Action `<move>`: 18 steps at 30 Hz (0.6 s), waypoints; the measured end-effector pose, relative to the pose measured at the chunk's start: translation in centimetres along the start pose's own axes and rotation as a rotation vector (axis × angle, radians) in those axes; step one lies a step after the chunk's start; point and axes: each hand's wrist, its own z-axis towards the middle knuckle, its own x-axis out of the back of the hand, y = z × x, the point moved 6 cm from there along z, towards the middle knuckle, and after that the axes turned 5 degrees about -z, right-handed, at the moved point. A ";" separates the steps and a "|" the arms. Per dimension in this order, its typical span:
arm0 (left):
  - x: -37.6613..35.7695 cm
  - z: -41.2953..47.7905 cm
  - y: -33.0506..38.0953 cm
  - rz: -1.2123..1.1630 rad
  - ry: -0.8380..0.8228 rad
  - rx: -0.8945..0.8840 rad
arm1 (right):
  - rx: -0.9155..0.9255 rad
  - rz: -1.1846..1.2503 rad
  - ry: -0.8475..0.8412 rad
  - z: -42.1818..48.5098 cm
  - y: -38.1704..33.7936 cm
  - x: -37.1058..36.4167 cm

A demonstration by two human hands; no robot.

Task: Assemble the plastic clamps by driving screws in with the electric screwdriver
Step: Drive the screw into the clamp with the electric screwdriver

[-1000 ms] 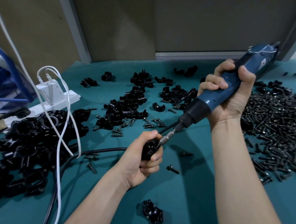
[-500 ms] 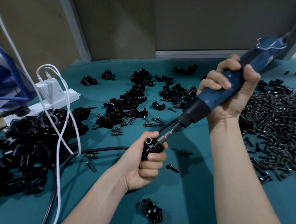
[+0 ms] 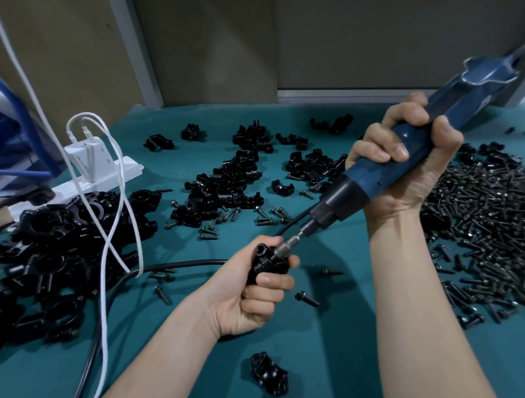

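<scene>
My left hand (image 3: pixel 248 295) grips a black plastic clamp (image 3: pixel 263 261) above the teal table, its open bore facing up. My right hand (image 3: pixel 406 165) holds the blue electric screwdriver (image 3: pixel 385 172), tilted down to the left. Its metal bit (image 3: pixel 288 243) presses into the right side of the clamp. A large heap of black screws (image 3: pixel 487 231) lies to the right. Loose clamp halves (image 3: pixel 229 185) are scattered across the middle of the table, and one clamp (image 3: pixel 269 378) lies near the front edge.
A pile of black clamps (image 3: pixel 52 257) fills the left side. A white power strip (image 3: pixel 79 185) with chargers and white cables (image 3: pixel 114 208) sits behind it. A black cord (image 3: pixel 173 265) runs across the table (image 3: pixel 325 348). Stray screws (image 3: pixel 305 299) lie near my left hand.
The screwdriver's rear end has risen and swung right. My left hand has turned the clamp a little, so its bore now shows on top; the bit stays on it.
</scene>
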 end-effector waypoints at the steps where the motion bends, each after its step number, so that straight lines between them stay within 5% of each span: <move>1: -0.1 0.0 0.0 -0.022 -0.022 0.007 | -0.003 0.000 -0.004 0.0 0.0 -0.1; 18: 0.5 0.1 0.2 -0.003 -0.005 -0.014 | -0.007 -0.045 0.012 0.0 0.5 -0.2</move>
